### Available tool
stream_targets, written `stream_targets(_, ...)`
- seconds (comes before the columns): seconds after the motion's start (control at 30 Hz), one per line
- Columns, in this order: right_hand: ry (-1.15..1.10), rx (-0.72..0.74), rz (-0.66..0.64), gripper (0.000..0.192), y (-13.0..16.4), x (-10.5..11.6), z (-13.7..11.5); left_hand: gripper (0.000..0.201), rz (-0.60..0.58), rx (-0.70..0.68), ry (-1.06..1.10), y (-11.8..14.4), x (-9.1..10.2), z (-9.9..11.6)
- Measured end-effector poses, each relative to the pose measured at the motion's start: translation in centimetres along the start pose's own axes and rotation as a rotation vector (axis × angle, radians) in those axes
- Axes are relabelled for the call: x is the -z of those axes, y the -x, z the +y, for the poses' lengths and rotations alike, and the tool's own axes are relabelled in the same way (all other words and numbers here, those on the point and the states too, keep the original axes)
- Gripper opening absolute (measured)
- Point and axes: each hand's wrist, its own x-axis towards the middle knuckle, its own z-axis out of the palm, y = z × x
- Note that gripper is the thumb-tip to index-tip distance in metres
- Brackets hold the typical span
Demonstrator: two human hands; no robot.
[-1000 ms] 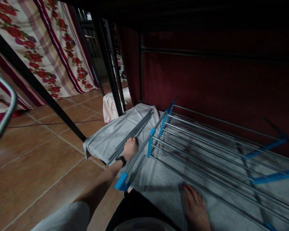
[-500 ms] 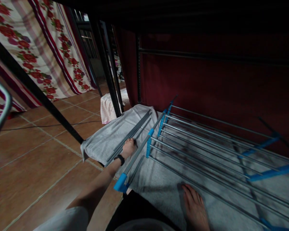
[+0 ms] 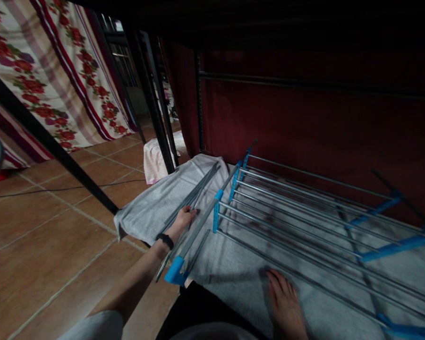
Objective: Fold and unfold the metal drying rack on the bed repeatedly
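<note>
Grey metal rods [image 3: 193, 196], several bundled at frame centre, sat in the left hand [image 3: 182, 218], its grip clamped on one.

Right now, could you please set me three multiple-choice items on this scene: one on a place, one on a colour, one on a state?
1. Where do the loose grey rods lie?
A. on the bare tiles
B. on the grey cloth
C. on top of the rack

2. What colour are the rack's connectors?
A. blue
B. red
C. yellow

3. What is the left hand doing?
A. resting flat on the tiles
B. hanging free
C. gripping a rod

Answers: 1 B, the rods rest on the cloth beside the rack. 2 A, the plastic joints are bright blue. 3 C, its fingers curl round one rod.
</note>
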Motion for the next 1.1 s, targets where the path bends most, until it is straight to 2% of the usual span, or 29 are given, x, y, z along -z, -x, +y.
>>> stream_targets(0.2, -0.006, -0.006, -0.001, 0.038, -0.2, 0.5, -0.4, 0.034, 0.001, -0.059, 0.012, -0.1, 0.3, 1.0)
stream_targets(0.37, -0.006, -0.027, 0.004, 0.039, -0.4, 0.8, -0.6, 0.032, -0.032, -0.291, 0.007, 0.5, 0.2, 2.9)
stream_targets(0.57, -0.008, -0.033, -0.011, 0.040, -0.4, 1.0, -0.8, 0.031, -0.072, -0.536, -0.204, 1.9, 0.8, 6.0)
stream_targets(0.77, -0.005, -0.033, -0.007, 0.039, -0.6, 1.1, -0.8, 0.031, -0.010, -0.618, -0.335, 3.3, 1.8, 8.9)
stream_targets(1.1, -0.016, -0.044, -0.004, 0.039, -0.6, 1.3, -1.2, 0.027, -0.107, -0.837, -0.612, 6.7, 1.9, 12.8)
